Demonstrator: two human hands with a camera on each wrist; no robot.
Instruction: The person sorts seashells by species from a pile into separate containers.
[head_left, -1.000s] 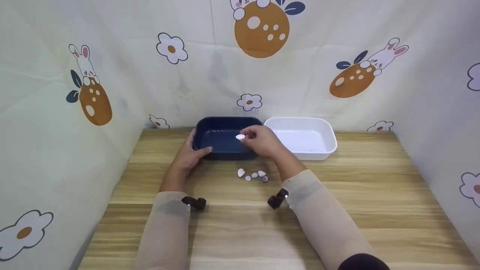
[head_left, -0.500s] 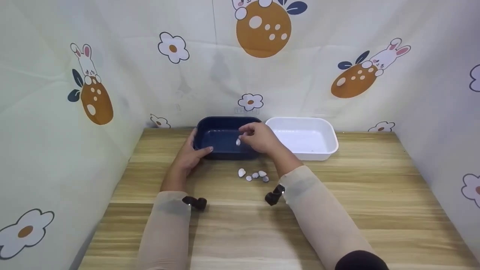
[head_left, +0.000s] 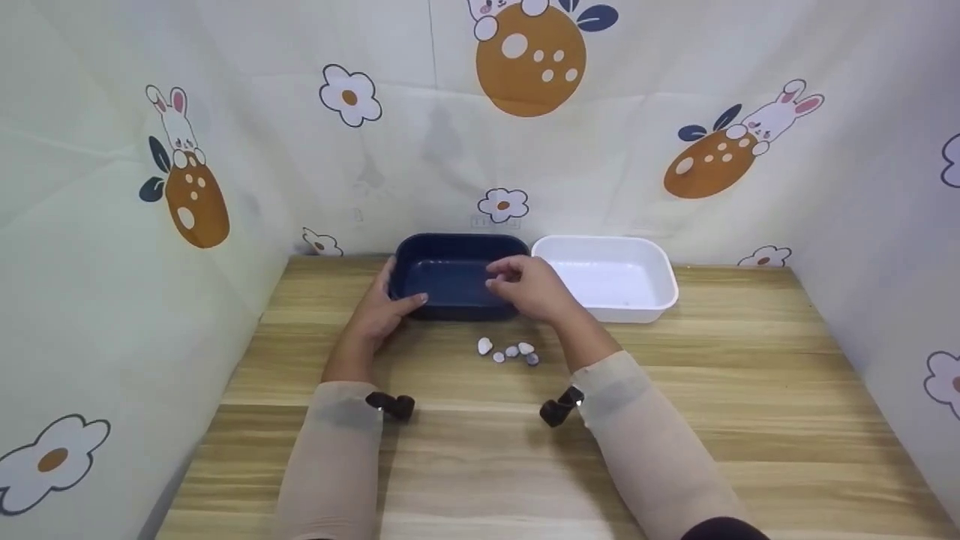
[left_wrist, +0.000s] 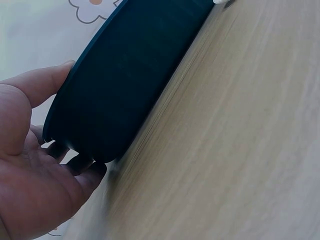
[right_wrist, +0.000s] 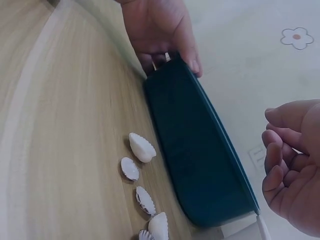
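Note:
My left hand (head_left: 377,309) grips the left end of a dark blue plastic bin (head_left: 431,311). Its thumb lies over the front rim, while the other fingers wrap the end wall, as the left wrist view shows. Over the bin's right end hangs my right hand (head_left: 534,289), its fingers loosely curled with nothing between them. In the right wrist view that hand is apart from the rim. Several small seashells lie on the table in front of the bin, among them a white one (right_wrist: 142,147) and a flatter one (right_wrist: 130,169). Part of the bin's inside is hidden by my right hand.
A white plastic bin (head_left: 615,313) stands right beside the blue one, partly behind my right hand. Both are on a wood-grain table (head_left: 480,465) against a patterned cloth backdrop (head_left: 420,165). Small black cameras are strapped to both wrists.
A white shell that my right fingers held above the blue bin has left them and is out of sight. The right hand has shifted slightly right; the left keeps its hold.

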